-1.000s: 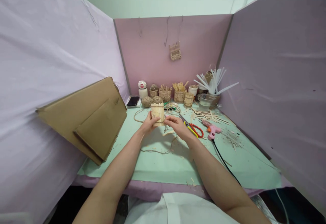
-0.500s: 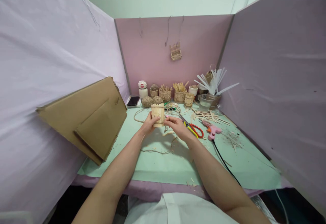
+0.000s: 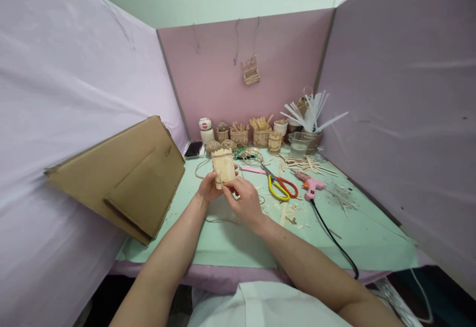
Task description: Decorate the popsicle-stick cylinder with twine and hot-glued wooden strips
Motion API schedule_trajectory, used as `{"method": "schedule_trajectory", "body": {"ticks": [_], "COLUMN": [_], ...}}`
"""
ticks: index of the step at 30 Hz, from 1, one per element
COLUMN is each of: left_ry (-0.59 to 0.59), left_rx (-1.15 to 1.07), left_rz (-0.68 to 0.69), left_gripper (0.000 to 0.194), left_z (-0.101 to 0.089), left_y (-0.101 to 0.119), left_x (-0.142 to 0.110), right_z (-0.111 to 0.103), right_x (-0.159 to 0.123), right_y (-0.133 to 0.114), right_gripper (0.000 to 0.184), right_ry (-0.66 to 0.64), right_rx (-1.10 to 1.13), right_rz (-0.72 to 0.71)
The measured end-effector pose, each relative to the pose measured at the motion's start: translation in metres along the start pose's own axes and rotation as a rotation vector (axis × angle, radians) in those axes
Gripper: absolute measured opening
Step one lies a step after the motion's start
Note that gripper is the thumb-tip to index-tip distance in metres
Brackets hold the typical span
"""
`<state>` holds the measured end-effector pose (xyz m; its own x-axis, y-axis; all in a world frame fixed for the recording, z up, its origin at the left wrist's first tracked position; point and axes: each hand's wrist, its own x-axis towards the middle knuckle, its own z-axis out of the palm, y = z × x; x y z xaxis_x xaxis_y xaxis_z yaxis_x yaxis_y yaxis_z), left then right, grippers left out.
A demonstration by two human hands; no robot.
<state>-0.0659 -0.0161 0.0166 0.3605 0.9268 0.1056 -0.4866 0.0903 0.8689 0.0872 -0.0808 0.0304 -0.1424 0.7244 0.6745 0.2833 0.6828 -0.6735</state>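
A small cup made of pale wooden sticks (image 3: 223, 167), with a scalloped rim and a cord band under it, is held upright but slightly tilted above the table. My left hand (image 3: 208, 188) is closed around its left side and back, with fingertips showing at the right edge. My right hand (image 3: 243, 200) is pinched against the lower front of the cup, at the twine near its base; the fingertips partly hide the strand. More twine (image 3: 223, 220) trails over the table below my hands.
Scissors (image 3: 278, 187), a pink pen-like tool (image 3: 253, 170) and a pink glue gun (image 3: 313, 186) with a black cable lie to the right. Behind are twine balls (image 3: 213, 147), stick-filled baskets (image 3: 261, 137) and loose sticks (image 3: 308, 164). Cardboard (image 3: 122, 178) leans at left.
My right hand has moved from the cup's right side to its lower front. The cup has turned and tilted a little, and the view has shifted slightly.
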Motion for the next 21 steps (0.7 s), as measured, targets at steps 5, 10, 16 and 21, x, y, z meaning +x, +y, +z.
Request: {"method": "schedule_trajectory", "body": {"ticks": [5, 10, 16, 21], "left_ry": [0.003, 0.152, 0.314, 0.400], "left_rx": [-0.030, -0.021, -0.022, 0.020], "left_rz": [0.045, 0.159, 0.240, 0.331], "left_gripper": [0.059, 0.050, 0.049, 0.050], "left_z": [0.005, 0.010, 0.011, 0.009], "left_y": [-0.004, -0.014, -0.016, -0.010], "left_x": [0.008, 0.021, 0.025, 0.026], "right_z": [-0.001, 0.000, -0.002, -0.007], "right_x": [0.005, 0.011, 0.014, 0.015], "right_y": [0.006, 0.024, 0.035, 0.038], "right_gripper": [0.020, 0.025, 0.018, 0.014], "right_ry": [0.111, 0.140, 0.000, -0.246], "right_rx": [0.320, 0.513, 0.469, 0.317], "right_rz": [0.312, 0.530, 0.648, 0.667]}}
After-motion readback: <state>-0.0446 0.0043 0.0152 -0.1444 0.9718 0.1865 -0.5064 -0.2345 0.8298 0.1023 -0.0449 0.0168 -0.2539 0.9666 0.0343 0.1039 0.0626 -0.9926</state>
